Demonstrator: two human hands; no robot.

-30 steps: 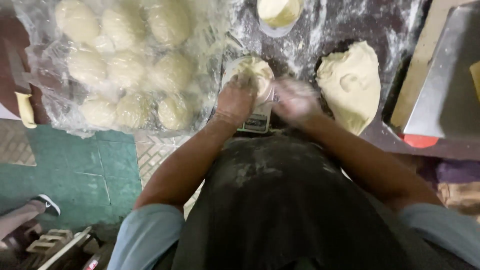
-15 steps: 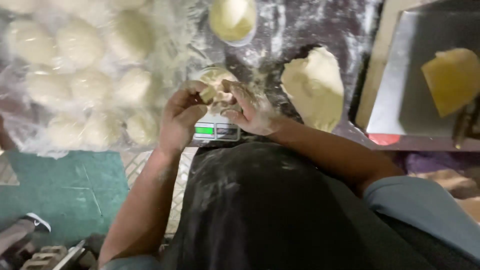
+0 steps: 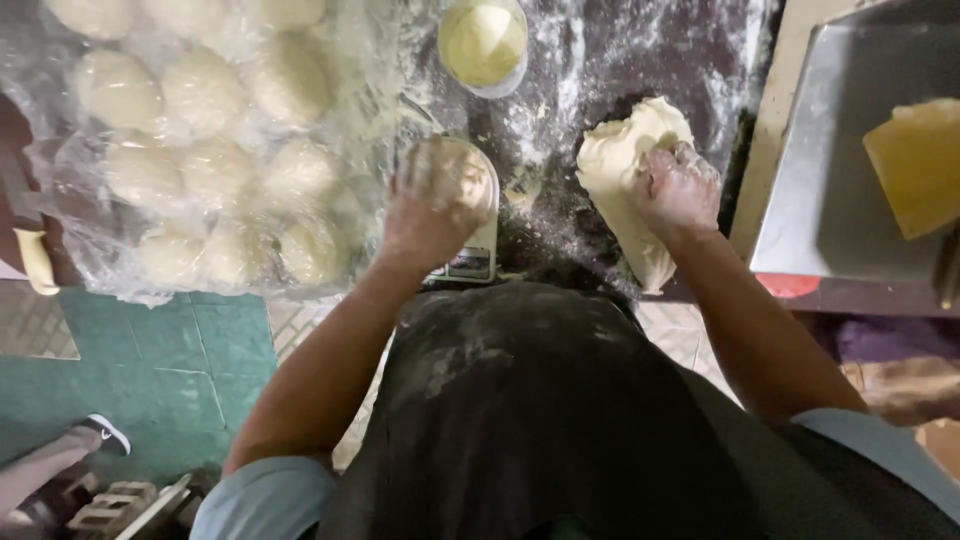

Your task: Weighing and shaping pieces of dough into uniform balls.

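Where both hands met over the scale, right hand (image 3: 678, 190) now grips dough mass (image 3: 625, 165), left hand (image 3: 432, 200) spread open over scale (image 3: 478, 250).

The person is wearing a dark apron (image 3: 540, 400) that is showing pale smears and dusting of flour across its upper front. Light blue short sleeves (image 3: 262, 497) are showing at both shoulders, leaving the forearms bare. The left hand (image 3: 432, 205) and the right hand (image 3: 678, 190) are carrying a coating of white flour over knuckles and fingers, and the left one is looking blurred.
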